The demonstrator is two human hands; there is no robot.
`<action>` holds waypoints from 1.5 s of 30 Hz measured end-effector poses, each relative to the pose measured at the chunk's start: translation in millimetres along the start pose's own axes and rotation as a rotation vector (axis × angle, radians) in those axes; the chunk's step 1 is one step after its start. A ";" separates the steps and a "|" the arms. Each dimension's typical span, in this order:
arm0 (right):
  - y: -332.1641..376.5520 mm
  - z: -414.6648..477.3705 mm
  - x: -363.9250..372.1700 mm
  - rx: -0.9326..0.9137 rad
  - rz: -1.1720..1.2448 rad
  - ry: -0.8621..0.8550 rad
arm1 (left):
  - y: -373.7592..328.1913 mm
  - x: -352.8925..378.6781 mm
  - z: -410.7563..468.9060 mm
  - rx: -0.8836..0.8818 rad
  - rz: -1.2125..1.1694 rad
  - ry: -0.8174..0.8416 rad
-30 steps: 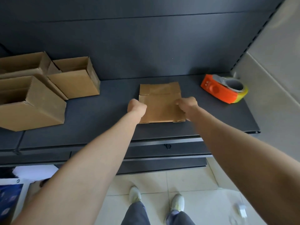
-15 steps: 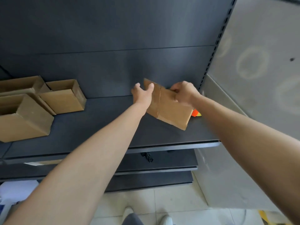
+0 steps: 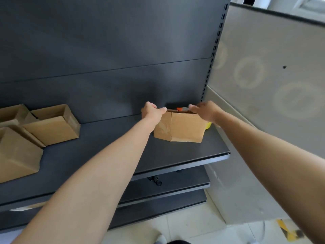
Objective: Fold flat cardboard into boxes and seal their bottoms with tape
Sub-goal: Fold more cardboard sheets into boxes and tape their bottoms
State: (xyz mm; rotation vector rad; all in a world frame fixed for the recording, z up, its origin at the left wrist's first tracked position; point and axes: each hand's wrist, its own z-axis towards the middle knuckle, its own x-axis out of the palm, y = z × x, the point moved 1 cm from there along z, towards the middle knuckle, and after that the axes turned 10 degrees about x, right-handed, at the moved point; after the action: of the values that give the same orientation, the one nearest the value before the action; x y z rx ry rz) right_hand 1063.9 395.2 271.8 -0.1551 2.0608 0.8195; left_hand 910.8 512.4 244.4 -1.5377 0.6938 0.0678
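A small brown cardboard box (image 3: 182,128) stands opened into a square shape on the dark shelf (image 3: 105,155), right of centre. My left hand (image 3: 152,112) grips its top left edge and my right hand (image 3: 204,110) grips its top right edge. Behind the box, mostly hidden, lies the orange and yellow tape dispenser (image 3: 179,109); only an orange tip and a yellow bit at the box's right side show.
Three folded open-topped cardboard boxes (image 3: 52,125) sit at the shelf's left end. A dark back panel rises behind the shelf, a slotted upright (image 3: 211,59) and a grey wall (image 3: 272,85) stand at the right. Lower shelves and tiled floor lie below.
The flat cardboard was lifted off the shelf, turned and opened into a box shape that now stands upright. Both hands moved to its top edges. The view tilted upward.
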 end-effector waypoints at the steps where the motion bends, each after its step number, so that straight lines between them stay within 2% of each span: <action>1: -1.9 -0.2 0.2 0.048 0.113 0.035 | 0.9 1.0 2.3 0.005 -0.003 0.006; 5: -8.5 7.1 3.5 0.156 0.402 0.055 | 4.1 5.1 7.6 -0.014 -0.043 -0.007; 9: -7.4 8.7 -0.7 0.187 0.481 0.124 | 3.5 6.3 7.6 -0.056 -0.079 -0.016; 18: -13.0 28.4 -11.4 0.204 0.360 0.328 | -0.3 22.5 -2.5 -0.141 -0.179 -0.086; 30: -29.4 46.6 -25.5 0.111 0.293 0.532 | -3.2 49.6 -37.3 -0.163 -0.277 -0.199; 35: -27.4 40.3 -21.4 0.045 0.251 0.604 | 3.1 49.0 -42.3 -0.172 -0.318 -0.155; 42: -32.3 27.8 -17.9 -0.072 0.166 0.702 | -3.9 49.8 -45.8 -0.113 -0.207 -0.047; 45: -34.1 22.9 -11.4 -0.092 0.112 0.800 | -5.3 59.5 -48.0 -0.062 -0.143 -0.103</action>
State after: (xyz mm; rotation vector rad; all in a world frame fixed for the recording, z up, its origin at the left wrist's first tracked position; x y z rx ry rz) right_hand 1100.2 380.5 255.0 -0.4852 2.7928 1.0296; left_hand 943.8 445.3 227.9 -1.6272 0.5031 0.0608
